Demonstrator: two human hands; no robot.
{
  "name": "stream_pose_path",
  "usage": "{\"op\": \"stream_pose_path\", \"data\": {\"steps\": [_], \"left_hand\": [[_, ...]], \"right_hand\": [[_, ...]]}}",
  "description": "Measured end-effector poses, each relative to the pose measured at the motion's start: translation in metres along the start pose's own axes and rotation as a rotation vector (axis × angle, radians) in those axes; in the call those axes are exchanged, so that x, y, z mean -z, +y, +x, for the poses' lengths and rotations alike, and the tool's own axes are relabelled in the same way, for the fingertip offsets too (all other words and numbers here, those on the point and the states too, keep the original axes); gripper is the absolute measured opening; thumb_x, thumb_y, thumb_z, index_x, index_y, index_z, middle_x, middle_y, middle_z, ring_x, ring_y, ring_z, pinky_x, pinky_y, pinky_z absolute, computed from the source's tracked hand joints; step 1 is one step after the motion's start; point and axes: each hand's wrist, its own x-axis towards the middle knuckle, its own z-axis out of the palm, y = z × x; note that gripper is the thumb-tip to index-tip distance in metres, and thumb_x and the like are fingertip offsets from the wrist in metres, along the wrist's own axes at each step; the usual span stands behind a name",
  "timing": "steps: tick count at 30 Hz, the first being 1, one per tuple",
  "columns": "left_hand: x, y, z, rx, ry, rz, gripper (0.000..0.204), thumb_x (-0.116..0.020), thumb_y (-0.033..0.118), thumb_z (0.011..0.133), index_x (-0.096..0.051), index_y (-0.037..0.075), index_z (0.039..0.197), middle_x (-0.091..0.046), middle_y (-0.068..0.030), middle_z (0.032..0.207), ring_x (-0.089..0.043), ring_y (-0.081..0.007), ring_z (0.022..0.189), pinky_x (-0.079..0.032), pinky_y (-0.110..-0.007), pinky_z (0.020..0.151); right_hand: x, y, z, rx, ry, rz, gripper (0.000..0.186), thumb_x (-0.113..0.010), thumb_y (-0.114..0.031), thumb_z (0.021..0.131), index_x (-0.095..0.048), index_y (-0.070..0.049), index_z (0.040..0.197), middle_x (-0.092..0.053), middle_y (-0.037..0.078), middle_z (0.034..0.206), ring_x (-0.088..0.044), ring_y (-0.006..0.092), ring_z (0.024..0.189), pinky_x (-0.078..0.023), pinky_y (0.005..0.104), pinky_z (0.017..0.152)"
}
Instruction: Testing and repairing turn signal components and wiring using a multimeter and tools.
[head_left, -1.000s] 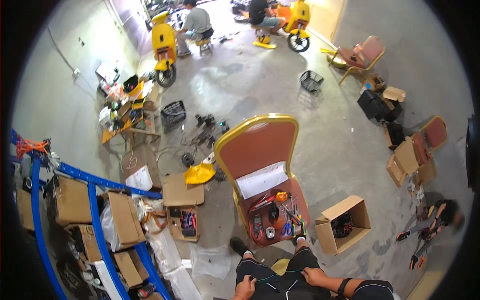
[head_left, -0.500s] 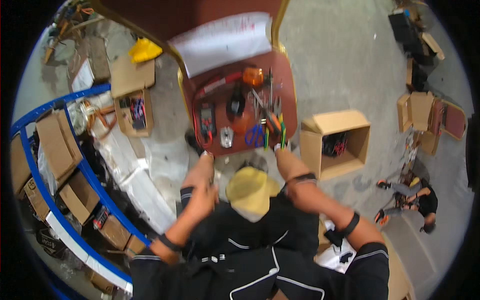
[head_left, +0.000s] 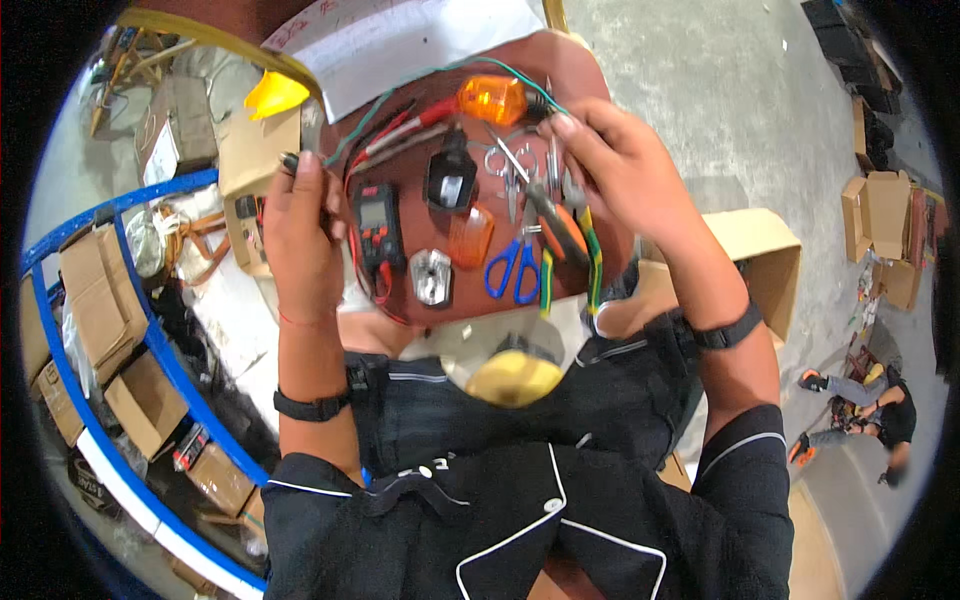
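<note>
My left hand (head_left: pixel 308 230) grips a small black piece (head_left: pixel 291 162) on the end of a thin green wire (head_left: pixel 500 63). The wire arches across a chair seat (head_left: pixel 565 60) to my right hand (head_left: pixel 625 170), whose thumb and finger pinch it beside an amber lamp (head_left: pixel 490 99). Below lie a black housing (head_left: pixel 449 180), an orange lens (head_left: pixel 470 238), a clear reflector (head_left: pixel 431 276), a multimeter (head_left: pixel 380 224) with red leads, blue scissors (head_left: pixel 500 275), a screwdriver (head_left: pixel 560 230) and green-yellow pliers (head_left: pixel 595 265), among smaller metal tools.
A white paper (head_left: pixel 400 35) lies at the chair back. Blue shelving (head_left: pixel 160 350) with cardboard boxes runs along the left, near a yellow plastic piece (head_left: pixel 272 95). An open box (head_left: pixel 765 240) is right of my knees. Another person (head_left: pixel 880 410) works at the far right.
My view has tipped down to the chair seat. Both hands, with the green wire between them, have risen from my lap to over the tools, toward the seat's far part.
</note>
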Motion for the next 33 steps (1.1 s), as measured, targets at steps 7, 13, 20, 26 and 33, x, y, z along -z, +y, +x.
{"op": "stream_pose_path", "data": {"steps": [7, 13, 20, 26, 33], "left_hand": [[-0.014, -0.046, -0.023, -0.099, 0.020, 0.073, 0.017, -0.052, 0.029, 0.099, -0.050, 0.012, 0.096, -0.046, 0.0045, 0.064, -0.040, -0.0036, 0.051, -0.030, -0.019, 0.042], [-0.019, -0.055, -0.074, -0.169, -0.238, -0.280, 0.020, -0.048, 0.026, 0.101, -0.047, 0.009, 0.090, -0.049, 0.0021, 0.066, -0.044, -0.0040, 0.056, -0.037, -0.022, 0.049], [0.006, -0.011, -0.142, -0.367, -0.123, -0.137, 0.022, -0.049, 0.031, 0.101, -0.049, 0.010, 0.094, -0.047, 0.0035, 0.067, -0.043, -0.0034, 0.054, -0.035, -0.018, 0.047], [0.030, -0.038, -0.164, -0.402, -0.128, -0.430, 0.022, -0.053, 0.034, 0.099, -0.051, 0.013, 0.093, -0.050, 0.0040, 0.072, -0.044, -0.0046, 0.053, -0.033, -0.017, 0.046], [0.062, -0.025, -0.162, -0.411, -0.081, -0.390, 0.024, -0.056, 0.034, 0.097, -0.056, 0.012, 0.105, -0.059, 0.0032, 0.084, -0.058, -0.0079, 0.075, -0.043, -0.025, 0.062]], "right_hand": [[0.010, 0.032, -0.028, 0.278, 0.046, -0.589, 0.021, -0.057, -0.021, 0.092, -0.057, -0.001, 0.087, -0.058, 0.022, 0.076, -0.058, 0.0429, 0.072, -0.045, 0.0470, 0.062], [-0.005, 0.026, -0.109, 0.297, 0.256, -0.605, 0.018, -0.056, -0.020, 0.093, -0.058, -0.002, 0.096, -0.062, 0.018, 0.071, -0.061, 0.0359, 0.065, -0.048, 0.0408, 0.059], [-0.036, -0.031, -0.197, 0.399, 0.396, -0.751, 0.018, -0.057, -0.018, 0.093, -0.060, -0.001, 0.098, -0.065, 0.017, 0.071, -0.065, 0.0324, 0.065, -0.048, 0.0382, 0.059], [-0.064, -0.020, -0.196, 0.665, 0.411, -0.613, 0.018, -0.057, -0.015, 0.092, -0.064, 0.000, 0.101, -0.066, 0.020, 0.080, -0.066, 0.0326, 0.072, -0.051, 0.0371, 0.064], [-0.051, -0.028, -0.234, 0.770, 0.464, -0.698, 0.015, -0.060, -0.011, 0.088, -0.062, 0.000, 0.099, -0.067, 0.019, 0.080, -0.066, 0.0345, 0.068, -0.052, 0.0366, 0.063]]}}
